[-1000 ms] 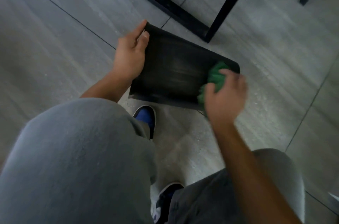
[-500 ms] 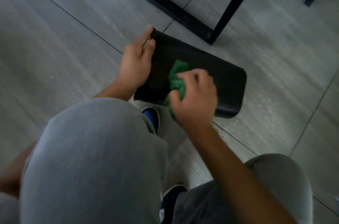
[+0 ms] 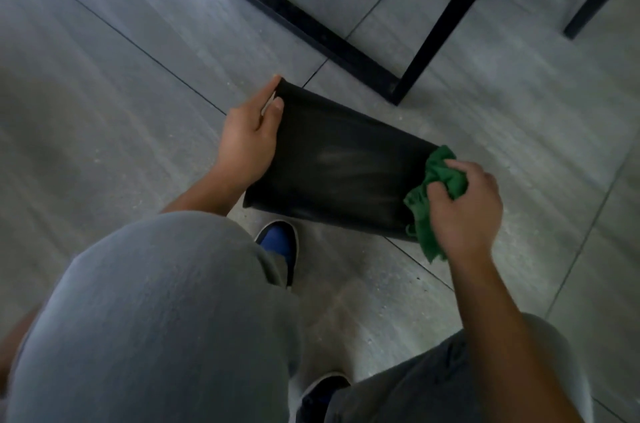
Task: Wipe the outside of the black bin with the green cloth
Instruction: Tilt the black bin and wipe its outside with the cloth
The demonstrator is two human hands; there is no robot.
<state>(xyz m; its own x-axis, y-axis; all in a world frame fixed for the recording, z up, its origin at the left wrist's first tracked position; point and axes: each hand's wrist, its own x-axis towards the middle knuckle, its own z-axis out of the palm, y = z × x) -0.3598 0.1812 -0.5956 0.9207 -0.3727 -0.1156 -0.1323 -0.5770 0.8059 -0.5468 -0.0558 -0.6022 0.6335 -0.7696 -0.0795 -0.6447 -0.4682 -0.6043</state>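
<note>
The black bin (image 3: 339,166) lies on its side just above the grey tiled floor, its long wall facing me with faint streaks on it. My left hand (image 3: 247,142) grips the bin's left end, thumb on the near face and fingers curled over the far edge. My right hand (image 3: 462,206) is closed on the bunched green cloth (image 3: 436,194), which presses against the bin's right end and covers that edge. The bin's opening and its far side are hidden.
A black metal furniture frame (image 3: 346,48) with an upright leg (image 3: 446,17) stands on the floor just beyond the bin. More dark legs (image 3: 599,0) are at the top right. My grey-trousered knees and a blue shoe (image 3: 277,242) fill the foreground.
My right hand has swept the green cloth from the bin's middle-left back to its right end. My left hand kept its grip on the left end.
</note>
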